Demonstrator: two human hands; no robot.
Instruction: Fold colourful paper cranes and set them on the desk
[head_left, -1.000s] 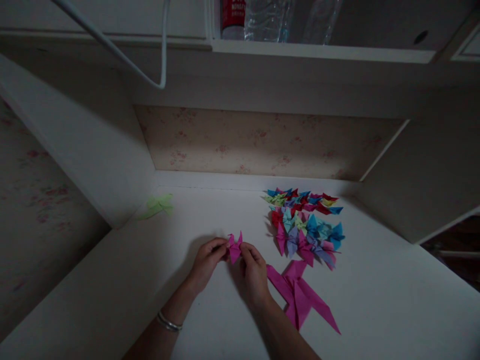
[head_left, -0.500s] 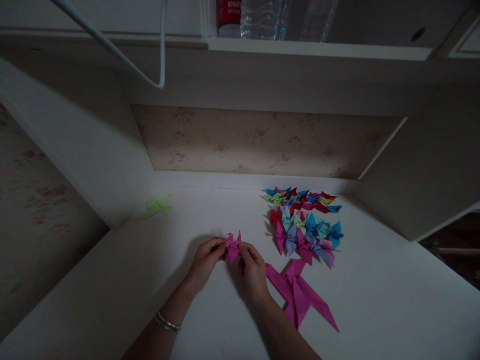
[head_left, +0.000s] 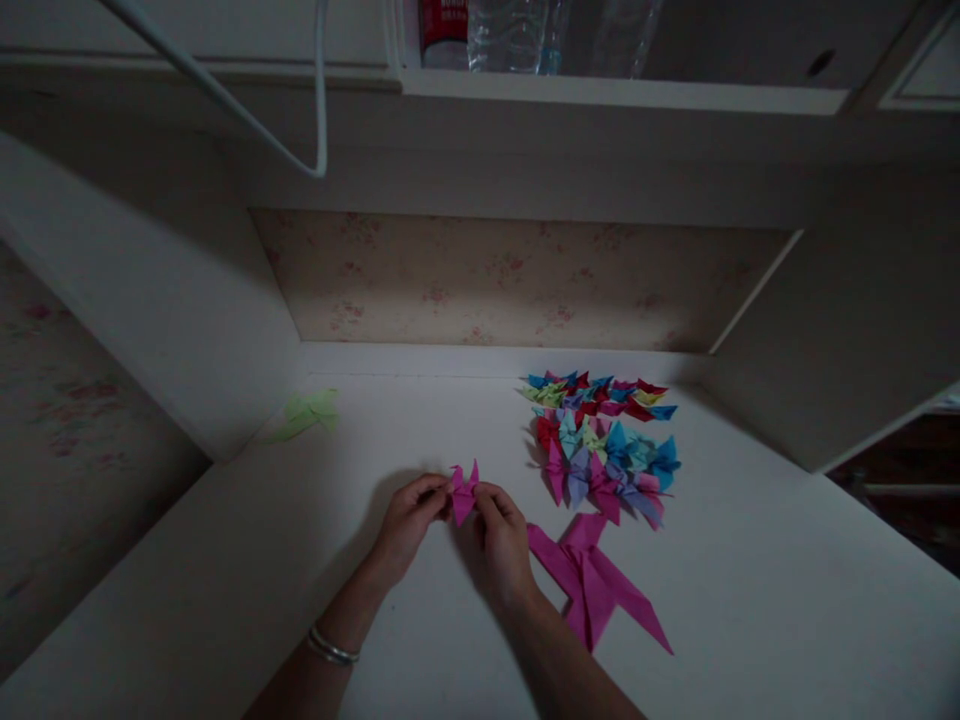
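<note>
Left hand (head_left: 409, 514): we pinch, curled inward.
Right hand (head_left: 504, 538): we pinch too, facing it.
Arms (head_left: 559, 650): ours reach forward, converging.

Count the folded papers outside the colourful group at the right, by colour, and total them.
Pink: 2 (the small bird between the left hand and right hand, and the large folded paper beside the right forearm)
Green: 1 (the green paper at the back left)
Total: 3
</note>
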